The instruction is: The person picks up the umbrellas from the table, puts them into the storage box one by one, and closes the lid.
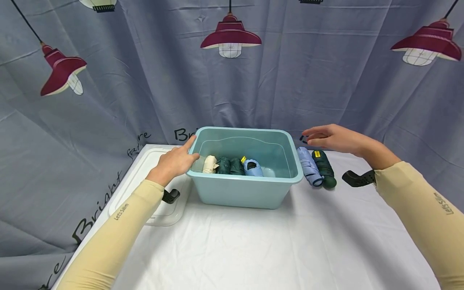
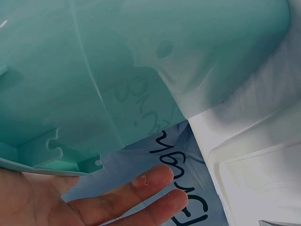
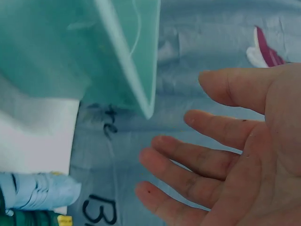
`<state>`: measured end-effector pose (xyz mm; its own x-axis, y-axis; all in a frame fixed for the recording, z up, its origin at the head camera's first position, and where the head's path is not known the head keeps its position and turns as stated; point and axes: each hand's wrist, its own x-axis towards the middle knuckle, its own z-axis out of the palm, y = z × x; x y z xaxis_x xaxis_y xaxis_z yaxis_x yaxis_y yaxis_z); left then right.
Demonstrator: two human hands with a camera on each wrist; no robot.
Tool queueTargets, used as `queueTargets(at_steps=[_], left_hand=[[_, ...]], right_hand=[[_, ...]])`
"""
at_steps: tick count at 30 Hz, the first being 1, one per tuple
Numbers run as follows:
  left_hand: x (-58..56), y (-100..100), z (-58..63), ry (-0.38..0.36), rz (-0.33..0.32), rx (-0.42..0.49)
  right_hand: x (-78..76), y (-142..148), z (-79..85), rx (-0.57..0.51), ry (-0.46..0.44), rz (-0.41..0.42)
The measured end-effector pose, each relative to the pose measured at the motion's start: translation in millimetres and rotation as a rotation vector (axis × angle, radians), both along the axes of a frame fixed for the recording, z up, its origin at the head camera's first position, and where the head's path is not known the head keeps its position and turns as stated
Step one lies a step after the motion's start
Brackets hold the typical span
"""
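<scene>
One wrinkled pale-blue roll (image 1: 308, 166) and one dark-green roll (image 1: 324, 168) lie beside the teal bin (image 1: 239, 193); your right hand (image 1: 335, 139) spreads near them; your left hand (image 1: 176, 162), fingers straight, touches the bin.

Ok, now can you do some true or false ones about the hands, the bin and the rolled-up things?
1. The left hand is touching the bin. True.
2. The right hand is holding a roll. False: it holds nothing.
3. A light blue roll and a dark green roll lie outside, beside the bin. True.
4. The lid is on the bin. False: the white lid lies on the table.
5. Everything in the bin is blue. False: there's also a cream roll and dark green ones.
6. The bin is standing upright. True.
</scene>
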<state>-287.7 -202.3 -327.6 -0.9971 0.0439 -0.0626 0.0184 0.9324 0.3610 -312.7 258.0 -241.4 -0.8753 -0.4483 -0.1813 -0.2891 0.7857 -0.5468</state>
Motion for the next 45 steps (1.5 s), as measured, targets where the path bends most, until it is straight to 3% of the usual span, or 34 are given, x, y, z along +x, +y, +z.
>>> queueTargets(at_steps=[28, 45], left_hand=[[-0.6, -1, 0.1, 0.012, 0.002, 0.007], [-0.9, 0, -1.1, -0.002, 0.005, 0.022]], right_hand=[[-36.0, 52, -79.9, 0.036, 0.069, -0.232], [-60.7, 78, -134.2, -0.036, -0.007, -0.407]])
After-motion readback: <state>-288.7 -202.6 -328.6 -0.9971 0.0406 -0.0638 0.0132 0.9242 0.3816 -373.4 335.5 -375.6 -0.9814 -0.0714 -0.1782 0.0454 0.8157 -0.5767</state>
